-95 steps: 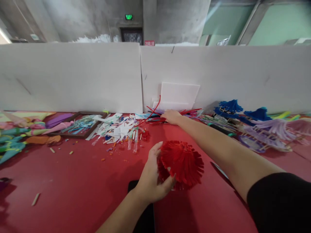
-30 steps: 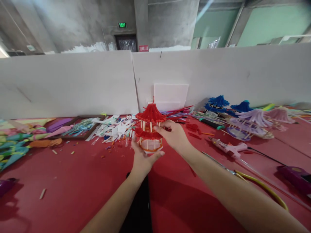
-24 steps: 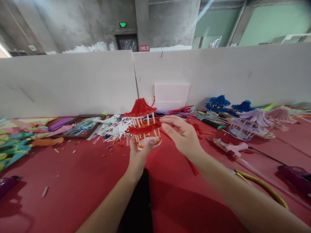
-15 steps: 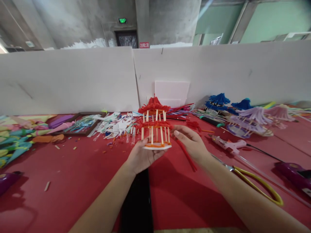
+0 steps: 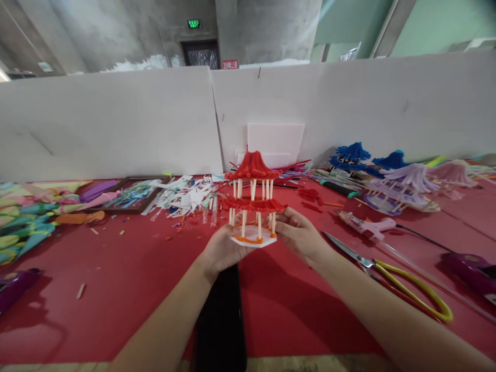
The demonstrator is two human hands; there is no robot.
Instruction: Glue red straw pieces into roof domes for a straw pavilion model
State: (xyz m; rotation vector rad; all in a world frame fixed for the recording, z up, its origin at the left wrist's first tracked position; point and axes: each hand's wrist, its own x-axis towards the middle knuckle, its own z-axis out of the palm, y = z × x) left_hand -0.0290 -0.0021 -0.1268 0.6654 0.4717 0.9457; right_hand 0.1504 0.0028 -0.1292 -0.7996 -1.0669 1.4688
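A small two-tier model pavilion (image 5: 253,199) is held upright above the table, roughly in the middle of the view. Its two roofs are red and fuzzy like pipe cleaners; pale sticks form the posts, and orange trim runs round the white base. My left hand (image 5: 222,250) grips the base from the left, thumb by the edge and fingers partly hidden beneath. On the other side, my right hand (image 5: 300,235) has its bent fingers against the lower tier's right edge, some of them hidden behind the posts. Below the hands lies a black, flat, glossy object (image 5: 220,320).
Scissors with yellow handles (image 5: 411,289), a pink glue gun (image 5: 368,226) and a purple tool (image 5: 468,274) lie on the right. Blue (image 5: 351,157) and lilac model pavilions (image 5: 403,188) stand behind. White scraps (image 5: 189,196) and colourful pieces (image 5: 29,222) spread leftward. A white panel (image 5: 116,124) borders the back.
The pavilion has turned and tilted, showing more of its base. My right hand has come in against its side. The red strip that hung by that hand no longer shows there.
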